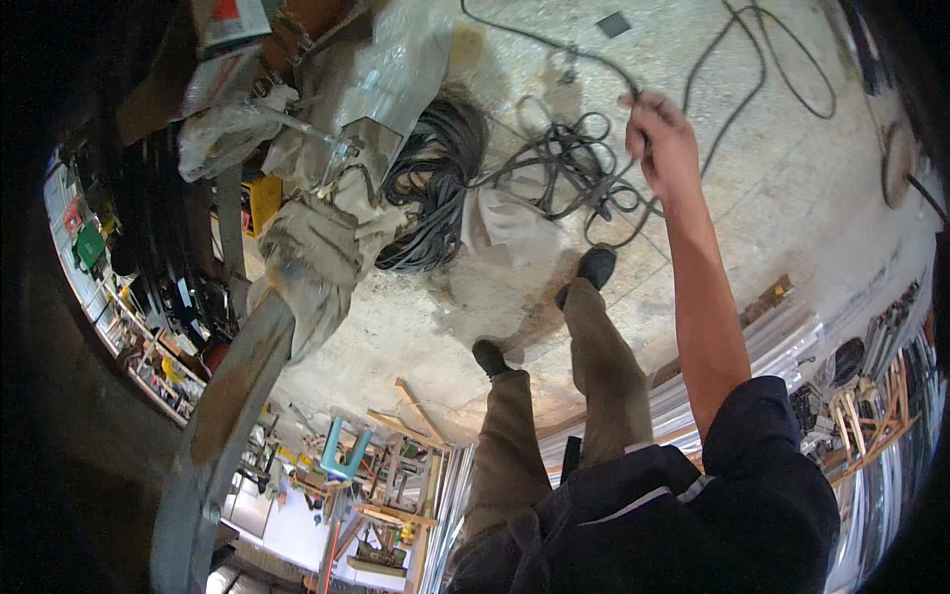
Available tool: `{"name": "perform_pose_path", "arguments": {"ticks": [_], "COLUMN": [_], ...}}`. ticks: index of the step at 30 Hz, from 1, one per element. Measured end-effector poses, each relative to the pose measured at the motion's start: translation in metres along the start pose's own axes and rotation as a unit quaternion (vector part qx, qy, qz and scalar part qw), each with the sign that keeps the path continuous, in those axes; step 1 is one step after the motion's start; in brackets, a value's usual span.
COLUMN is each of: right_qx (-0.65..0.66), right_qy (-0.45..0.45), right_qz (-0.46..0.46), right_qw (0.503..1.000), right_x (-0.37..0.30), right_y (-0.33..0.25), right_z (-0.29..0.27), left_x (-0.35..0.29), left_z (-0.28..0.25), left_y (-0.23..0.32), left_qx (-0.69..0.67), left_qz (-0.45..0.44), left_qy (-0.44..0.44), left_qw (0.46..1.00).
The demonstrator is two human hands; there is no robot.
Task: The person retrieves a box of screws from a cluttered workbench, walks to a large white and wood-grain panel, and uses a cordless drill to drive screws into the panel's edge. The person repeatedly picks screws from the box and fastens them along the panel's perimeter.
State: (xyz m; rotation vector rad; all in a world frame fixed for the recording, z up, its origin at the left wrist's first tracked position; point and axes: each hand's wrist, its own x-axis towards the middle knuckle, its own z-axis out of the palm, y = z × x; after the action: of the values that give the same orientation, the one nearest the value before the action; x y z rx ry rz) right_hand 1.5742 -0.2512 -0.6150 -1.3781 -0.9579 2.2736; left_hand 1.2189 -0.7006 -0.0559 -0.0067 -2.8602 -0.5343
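Observation:
My right hand (661, 144) reaches out over the floor, its fingers curled closed round a black cable (597, 61). From the hand the cable runs up and left toward the far edge. More dark cable lies below and left of the hand in a loose tangle (572, 163). Beside that tangle rests a thick coil of black cable (435, 178), with a pale crumpled sheet (510, 230) against it. Looser loops of cable (762, 59) spread over the floor at the far right. My left hand is not in view.
A rusty metal beam (233, 386) stands close on the left, topped with crumpled cloth (317, 243). Long metal bars (777, 346) lie behind my legs. A teal stool (344, 450) and wood pieces are lower left. A round disc (898, 166) is at far right.

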Motion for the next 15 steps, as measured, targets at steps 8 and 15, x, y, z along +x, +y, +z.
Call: {"name": "perform_pose_path", "arguments": {"ticks": [8, 15], "right_qx": [-0.201, -0.044], "right_qy": [-0.166, -0.254], "right_qz": [0.141, 0.096], "right_qw": [0.955, 0.961], "right_x": [-0.328, -0.543], "right_y": [-0.075, -0.116], "right_z": [0.009, 0.076], "left_x": [-0.006, -0.043], "left_z": [-0.023, -0.035], "left_y": [0.026, 0.05], "left_qx": [-0.106, -0.279], "left_qz": [0.08, 0.153], "left_qy": [-0.03, -0.028], "left_qw": [0.991, 0.948]}}
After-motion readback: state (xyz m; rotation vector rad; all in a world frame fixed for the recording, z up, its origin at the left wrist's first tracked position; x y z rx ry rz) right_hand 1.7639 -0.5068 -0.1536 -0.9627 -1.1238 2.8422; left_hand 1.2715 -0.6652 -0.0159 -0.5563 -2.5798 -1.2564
